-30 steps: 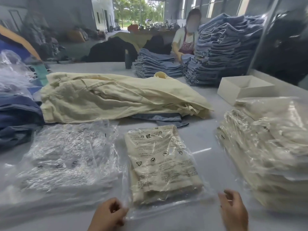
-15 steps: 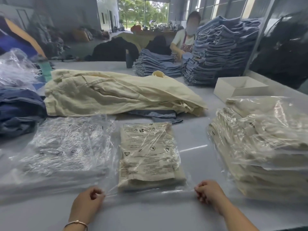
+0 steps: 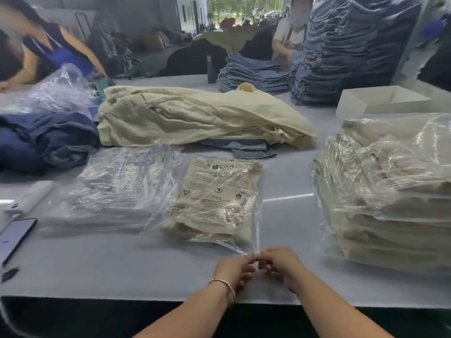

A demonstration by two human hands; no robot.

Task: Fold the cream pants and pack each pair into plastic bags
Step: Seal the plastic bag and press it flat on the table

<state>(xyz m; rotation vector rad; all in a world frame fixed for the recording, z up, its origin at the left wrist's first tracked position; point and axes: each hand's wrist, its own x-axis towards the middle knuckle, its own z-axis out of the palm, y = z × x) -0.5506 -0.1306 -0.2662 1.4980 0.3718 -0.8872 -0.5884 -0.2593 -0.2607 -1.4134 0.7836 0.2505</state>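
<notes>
A folded pair of cream pants sits inside a printed clear plastic bag point(image 3: 214, 201) at the middle of the table. My left hand point(image 3: 234, 268) and my right hand point(image 3: 280, 263) meet fingertip to fingertip at the bag's near right corner, both pinching its open flap. Behind the bag lies a heap of unfolded cream pants point(image 3: 195, 115). To its left is a stack of empty plastic bags point(image 3: 114, 191). On the right stands a pile of bagged cream pants point(image 3: 390, 191).
Dark blue garments point(image 3: 41, 140) lie at the left, with a phone point(image 3: 14, 236) and a white device point(image 3: 31, 196) near the left edge. Stacks of denim point(image 3: 341, 50) and a white box point(image 3: 380, 101) stand at the back right. Two other people work at the table's far sides.
My hands were apart at the two corners of the bag's flap; they have come together at its near right corner. The view has shifted back, showing the table's front edge.
</notes>
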